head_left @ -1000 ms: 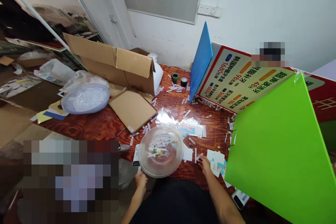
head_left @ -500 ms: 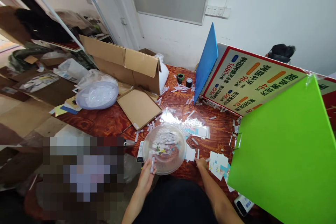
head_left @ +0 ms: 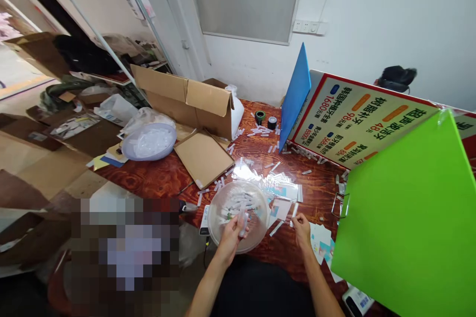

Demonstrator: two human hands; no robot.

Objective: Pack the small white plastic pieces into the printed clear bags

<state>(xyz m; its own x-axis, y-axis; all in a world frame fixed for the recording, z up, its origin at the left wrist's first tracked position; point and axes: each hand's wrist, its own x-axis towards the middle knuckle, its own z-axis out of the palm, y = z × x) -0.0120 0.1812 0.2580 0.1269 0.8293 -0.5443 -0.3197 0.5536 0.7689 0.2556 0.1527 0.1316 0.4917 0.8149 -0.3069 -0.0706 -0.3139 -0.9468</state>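
Observation:
My left hand (head_left: 231, 237) is closed round a slim, translucent tube-like piece (head_left: 244, 224), above the near part of a round clear plastic bowl (head_left: 219, 237). Inside the bowl lie many small white pieces (head_left: 241, 200), some with green and yellow bits among them. To the right of the bowl, my right hand (head_left: 302, 230) pinches the lower end of a narrow white strip (head_left: 295, 209). Printed cards (head_left: 279, 209) lie just left of that strip, and another loose strip (head_left: 276, 228) rests on the table nearby.
More cards (head_left: 320, 240) lie by a tall green board (head_left: 401, 208). A blue panel (head_left: 295, 96) and a printed sign (head_left: 334, 114) stand behind. Cardboard boxes (head_left: 203, 158), a filled lilac bowl (head_left: 148, 156) and scattered white pieces occupy the wooden table (head_left: 316, 188). A person's head shows behind the sign.
My left hand has moved right, from the bowl's near-left rim to above the bowl, still holding the translucent piece. My right hand is slightly farther right. The camera view has shifted.

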